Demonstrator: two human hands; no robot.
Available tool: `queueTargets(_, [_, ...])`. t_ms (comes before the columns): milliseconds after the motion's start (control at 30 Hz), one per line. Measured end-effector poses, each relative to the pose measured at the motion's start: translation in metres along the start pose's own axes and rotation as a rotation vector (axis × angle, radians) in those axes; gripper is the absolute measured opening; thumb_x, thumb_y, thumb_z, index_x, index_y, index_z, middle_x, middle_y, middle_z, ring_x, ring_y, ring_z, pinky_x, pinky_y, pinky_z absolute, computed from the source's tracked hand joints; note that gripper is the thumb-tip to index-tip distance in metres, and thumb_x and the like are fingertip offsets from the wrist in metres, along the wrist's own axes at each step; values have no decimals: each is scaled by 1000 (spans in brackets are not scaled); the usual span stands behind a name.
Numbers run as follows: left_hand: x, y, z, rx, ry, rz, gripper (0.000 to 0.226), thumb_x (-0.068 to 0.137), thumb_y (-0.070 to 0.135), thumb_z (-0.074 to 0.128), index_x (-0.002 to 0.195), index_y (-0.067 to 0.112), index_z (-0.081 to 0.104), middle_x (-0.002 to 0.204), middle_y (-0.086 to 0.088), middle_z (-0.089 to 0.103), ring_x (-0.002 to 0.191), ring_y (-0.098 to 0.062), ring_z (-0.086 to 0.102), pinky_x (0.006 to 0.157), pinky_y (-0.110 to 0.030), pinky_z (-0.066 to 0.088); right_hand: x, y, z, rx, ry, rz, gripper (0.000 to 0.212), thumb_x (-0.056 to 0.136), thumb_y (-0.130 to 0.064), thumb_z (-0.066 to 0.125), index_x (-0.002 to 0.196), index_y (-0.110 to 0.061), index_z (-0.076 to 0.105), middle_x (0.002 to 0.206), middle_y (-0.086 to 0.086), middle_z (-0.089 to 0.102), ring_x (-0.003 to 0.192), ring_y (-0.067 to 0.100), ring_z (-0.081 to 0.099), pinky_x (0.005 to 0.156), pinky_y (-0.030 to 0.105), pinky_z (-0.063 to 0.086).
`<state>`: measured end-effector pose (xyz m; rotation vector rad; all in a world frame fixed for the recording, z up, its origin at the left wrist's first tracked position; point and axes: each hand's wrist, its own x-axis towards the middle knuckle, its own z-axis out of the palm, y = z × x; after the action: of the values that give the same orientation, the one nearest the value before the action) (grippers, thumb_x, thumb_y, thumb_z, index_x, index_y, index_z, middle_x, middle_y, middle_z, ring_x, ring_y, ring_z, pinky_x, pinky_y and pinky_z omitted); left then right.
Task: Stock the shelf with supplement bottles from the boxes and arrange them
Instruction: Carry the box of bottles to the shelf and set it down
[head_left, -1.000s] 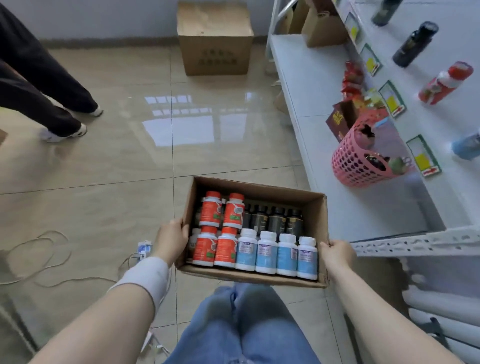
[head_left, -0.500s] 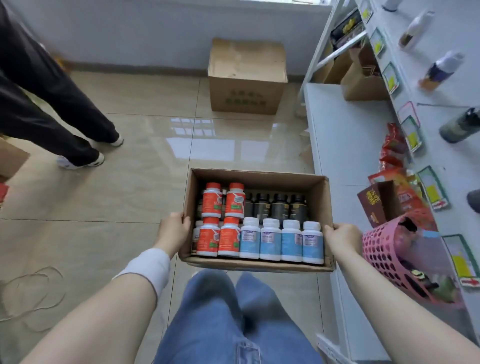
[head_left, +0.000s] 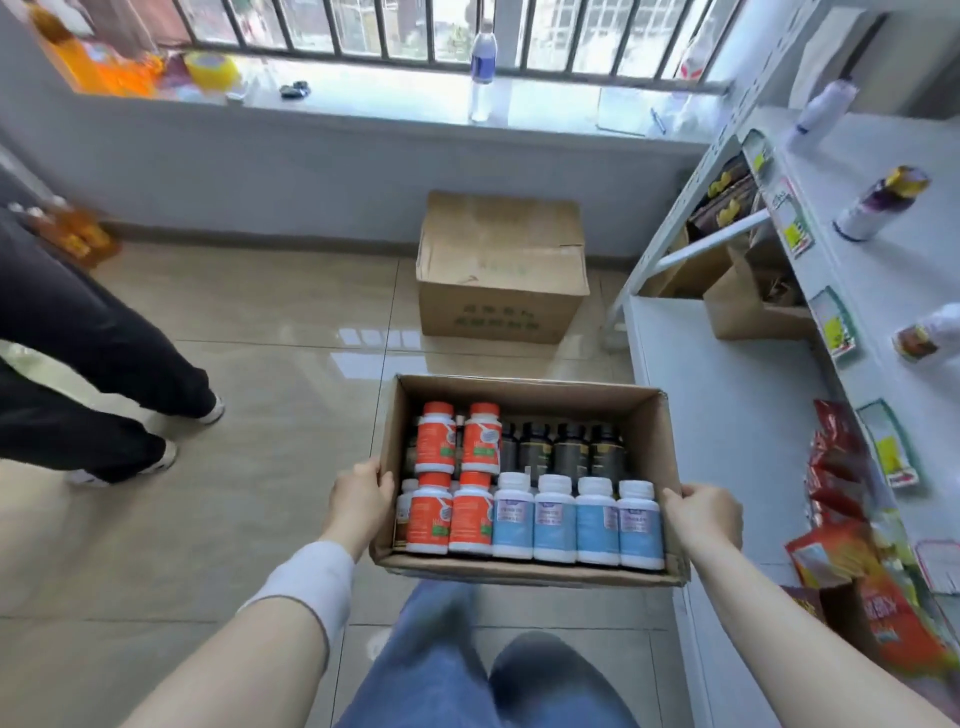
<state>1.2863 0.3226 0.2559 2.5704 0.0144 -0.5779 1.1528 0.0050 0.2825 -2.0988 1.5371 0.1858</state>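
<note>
Two hands hold one open cardboard box up in the air. The left hand grips the left wall of the box, with its fingers curled round the edge. The right hand grips the right wall the same way.

The supplement bottles stand inside the box, between the two hands. Four orange bottles are closest to the left hand, in two rows of two. Four blue bottles with white caps stand in a line, and the last one is just beside the right hand. Some dark bottles stand behind the blue ones, farther from both hands. All of them stand up straight.

The white shelf is off to the right of the right hand, near it but not touching it. Red packets sit on the shelf, past the right hand.

A closed brown box sits on the floor, far ahead of both hands. A person in black trousers stands well away to the left of the left hand.
</note>
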Motion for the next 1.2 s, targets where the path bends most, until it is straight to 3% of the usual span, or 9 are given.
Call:
queueTargets(233, [140, 81, -26, -30, -34, 22, 16, 91, 9, 48, 85, 3, 62, 91, -22, 68, 89, -39, 60, 69, -31, 37, 104, -103, -1, 6, 3, 40, 29, 87, -20, 57, 104, 0, 69, 109, 23, 66, 102, 41, 58, 81, 36, 47])
queueTargets(400, [234, 137, -27, -49, -42, -40, 26, 91, 9, 47, 66, 14, 44, 78, -14, 60, 74, -29, 48, 63, -29, 30, 195, -178, 6, -15, -20, 25, 28, 87, -21, 56, 100, 1, 69, 107, 24, 66, 100, 40, 59, 75, 32, 44])
queueTargets(533, [295, 175, -35, -87, -41, -70, 18, 93, 10, 46, 76, 11, 52, 77, -5, 55, 74, -24, 48, 65, -26, 32, 253, -236, 3, -32, -55, 24, 27, 86, -19, 56, 95, 2, 70, 101, 25, 67, 92, 40, 59, 69, 29, 38])
queueTargets(633, [341, 196, -43, -102, -42, -77, 17, 92, 11, 46, 81, 8, 59, 81, -7, 61, 75, -24, 49, 66, -27, 33, 292, -284, 1, -48, -76, -1, 24, 86, -19, 56, 85, 0, 70, 92, 23, 68, 81, 37, 57, 67, 32, 42])
queueTargets(800, [420, 221, -49, -173, -53, -133, 18, 93, 10, 44, 80, 13, 56, 80, -4, 60, 77, -22, 53, 66, -26, 35, 350, -357, 17, -64, -90, -11, 23, 87, -18, 54, 86, -2, 70, 92, 21, 68, 80, 34, 56, 68, 32, 42])
queueTargets(1000, [528, 235, -41, -190, -105, -170, 19, 93, 11, 44, 89, 12, 62, 89, -7, 68, 78, -21, 57, 68, -26, 39, 411, -423, 58, -75, -80, 49, 24, 89, -17, 54, 99, -2, 70, 104, 22, 68, 100, 40, 59, 76, 33, 43])
queueTargets(1200, [621, 253, -21, -183, -141, -206, 18, 95, 13, 44, 96, 13, 62, 93, -6, 68, 82, -19, 59, 69, -27, 42, 483, -470, 99, -128, -99, 88, 28, 89, -18, 53, 105, -2, 69, 112, 21, 67, 105, 40, 58, 84, 36, 46])
